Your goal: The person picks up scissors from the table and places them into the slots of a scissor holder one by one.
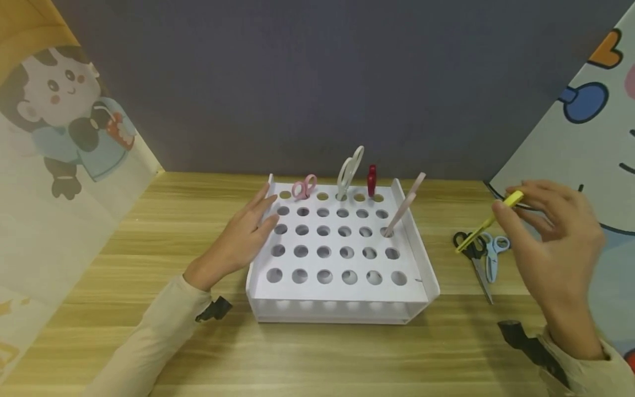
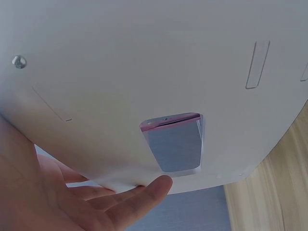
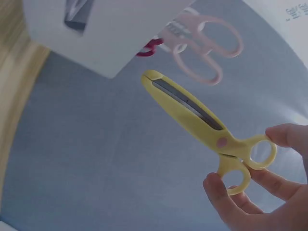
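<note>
My right hand pinches yellow scissors by the finger loops, at the right above the table. Their blades are closed and point toward the white rack. My left hand rests against the rack's left side, fingers fairly straight along its upper edge. Pink scissors, white scissors and red scissors stand handles-up in the rack's back row. Pale pink scissors lean in a hole in the rightmost column. Black scissors and light blue scissors lie below my right hand.
The rack stands on a wood-grain table and has rows of round holes and raised side walls. A dark grey panel closes off the back. Cartoon-printed panels flank the table on the left and right.
</note>
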Tool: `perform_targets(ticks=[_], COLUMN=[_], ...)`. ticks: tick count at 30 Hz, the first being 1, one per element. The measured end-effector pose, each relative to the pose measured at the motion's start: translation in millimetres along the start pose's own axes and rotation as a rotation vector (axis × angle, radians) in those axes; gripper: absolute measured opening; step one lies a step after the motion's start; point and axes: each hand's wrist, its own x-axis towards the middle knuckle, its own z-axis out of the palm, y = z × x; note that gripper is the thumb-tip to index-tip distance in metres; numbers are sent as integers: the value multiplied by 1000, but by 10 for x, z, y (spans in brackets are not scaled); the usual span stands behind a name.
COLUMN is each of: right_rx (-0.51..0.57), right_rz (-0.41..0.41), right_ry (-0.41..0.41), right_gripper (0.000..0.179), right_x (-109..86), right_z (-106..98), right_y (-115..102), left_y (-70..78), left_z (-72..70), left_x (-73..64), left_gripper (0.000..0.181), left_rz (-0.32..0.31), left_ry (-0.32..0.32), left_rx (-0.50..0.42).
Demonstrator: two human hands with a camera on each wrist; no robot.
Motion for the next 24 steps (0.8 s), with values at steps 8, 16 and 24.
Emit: perform_targets(ticks=[8, 16, 24], right_rx=[102, 292, 258], right_rz=[-111, -166, -265], right_ry=[12, -15, -226], right_gripper=[29, 29, 29], right_x=[-1, -34, -44], right_z=[48, 164, 317], right_y=[-345, -615, -807], left_y=[-1, -3, -5], left_z=[-20, -10, 15], left_x=[-1, -2, 4], left_gripper=[55, 54, 55], left_rz=[-3, 0, -7], left_ry=[9, 13, 3], left_rx=[-3, -5, -11])
